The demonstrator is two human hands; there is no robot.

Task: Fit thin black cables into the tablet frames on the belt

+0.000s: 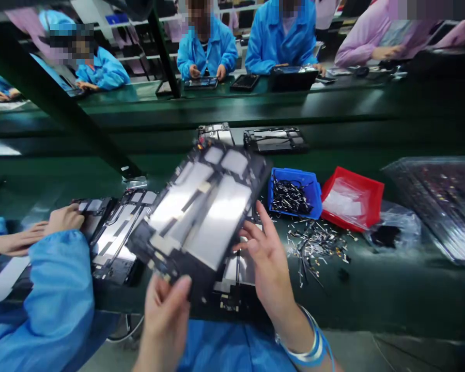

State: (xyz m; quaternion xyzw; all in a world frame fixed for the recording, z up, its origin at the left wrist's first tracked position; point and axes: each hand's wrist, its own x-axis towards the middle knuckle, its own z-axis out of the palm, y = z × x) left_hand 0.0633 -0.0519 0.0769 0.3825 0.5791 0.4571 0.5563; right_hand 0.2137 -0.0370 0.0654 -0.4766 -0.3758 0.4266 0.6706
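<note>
Between my hands I hold a black tablet back panel [197, 217] tilted up, with silver foil strips and grey pads on its face. My left hand [166, 315] grips its lower edge, and my right hand [266, 263] holds its right edge with the fingers spread. Under the panel lies another opened tablet panel [114, 232]. A co-worker's hand [64, 219] in a blue sleeve rests on a dark panel at the left. Part of the bench beneath my panel is hidden.
A blue bin of black cable pieces [293, 194] and a red tray with clear plastic [351, 199] stand beyond my right hand. Small loose parts [315, 248] lie scattered on the green workbench [391, 294]. Further panels [275, 139] lie behind. Blue-smocked co-workers [205, 49] sit opposite.
</note>
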